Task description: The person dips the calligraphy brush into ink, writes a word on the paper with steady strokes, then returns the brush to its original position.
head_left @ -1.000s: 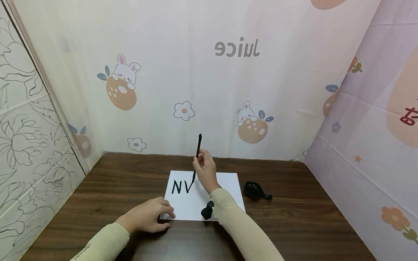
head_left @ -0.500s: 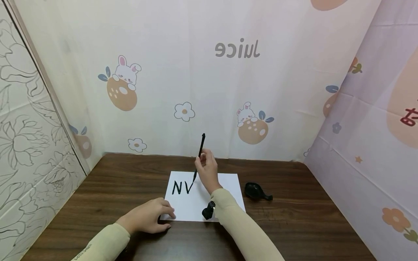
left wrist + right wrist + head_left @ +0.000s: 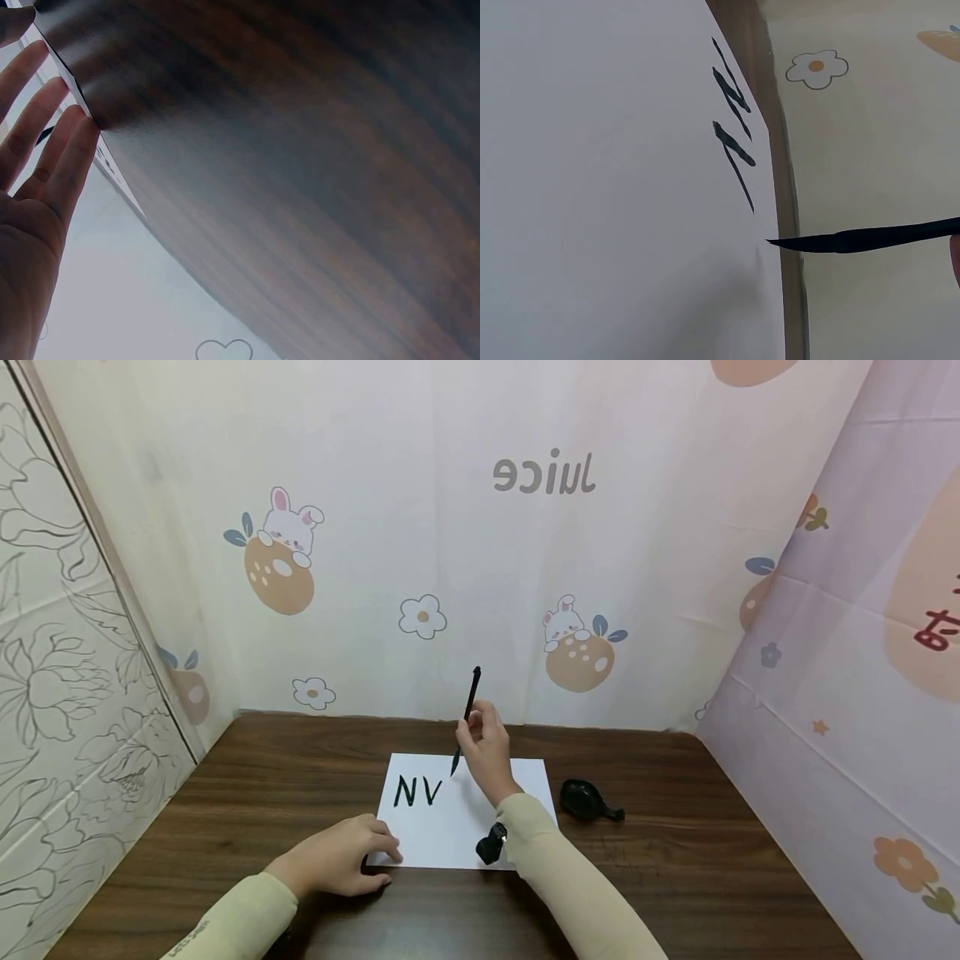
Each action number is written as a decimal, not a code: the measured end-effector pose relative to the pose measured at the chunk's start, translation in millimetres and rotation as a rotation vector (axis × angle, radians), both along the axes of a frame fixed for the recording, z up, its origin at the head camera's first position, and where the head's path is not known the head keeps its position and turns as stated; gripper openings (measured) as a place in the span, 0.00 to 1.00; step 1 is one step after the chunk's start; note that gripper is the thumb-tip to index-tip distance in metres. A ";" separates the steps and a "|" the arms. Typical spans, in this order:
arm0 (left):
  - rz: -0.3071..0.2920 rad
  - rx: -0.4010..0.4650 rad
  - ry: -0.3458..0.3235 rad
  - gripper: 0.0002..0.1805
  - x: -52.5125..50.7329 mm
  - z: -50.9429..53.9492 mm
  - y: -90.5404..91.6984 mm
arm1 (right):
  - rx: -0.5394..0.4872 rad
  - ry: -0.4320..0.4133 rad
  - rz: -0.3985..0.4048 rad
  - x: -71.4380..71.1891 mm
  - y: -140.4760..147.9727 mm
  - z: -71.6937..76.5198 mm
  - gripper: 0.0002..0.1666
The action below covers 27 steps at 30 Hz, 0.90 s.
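Observation:
A white sheet of paper [image 3: 427, 839] lies on the table with black letters "NV" [image 3: 417, 791] at its upper left. My right hand [image 3: 487, 756] pinches a black brush [image 3: 471, 693] above the sheet, its dark tip pointing down just right of the V. In the right wrist view the brush [image 3: 855, 241] reaches in from the right, its pointed tip near the paper's edge, and only a bit of finger shows. My left hand [image 3: 337, 856] rests with relaxed fingers on the sheet's lower left corner; the left wrist view shows this hand [image 3: 37, 195] with fingers extended.
A black dish with a short handle [image 3: 585, 799] sits on the brown wooden table [image 3: 660, 860], right of the paper. Printed curtains [image 3: 360, 527] stand behind the table and along its right side; a flower-patterned panel [image 3: 60, 693] is on the left.
My right hand has moved right with the brush, whose tip has left the upper end of the V's right stroke. The left hand has stayed where it was.

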<state>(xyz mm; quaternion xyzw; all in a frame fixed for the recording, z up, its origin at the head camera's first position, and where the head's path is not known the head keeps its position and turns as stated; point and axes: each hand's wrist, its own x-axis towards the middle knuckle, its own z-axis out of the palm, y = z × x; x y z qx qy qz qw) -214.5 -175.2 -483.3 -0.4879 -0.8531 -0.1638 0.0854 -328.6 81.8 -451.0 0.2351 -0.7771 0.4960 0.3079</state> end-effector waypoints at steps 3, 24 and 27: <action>0.006 -0.004 -0.009 0.08 0.6 0.9 0.1 | 0.009 -0.003 0.004 -0.3 1.6 -2.2 0.12; 0.004 0.001 -0.027 0.08 0.8 2.1 0.4 | 0.024 -0.042 0.029 2.7 3.4 -7.2 0.12; 0.001 0.005 -0.026 0.08 1.2 2.1 0.6 | 0.023 -0.048 0.029 3.4 3.8 -7.5 0.12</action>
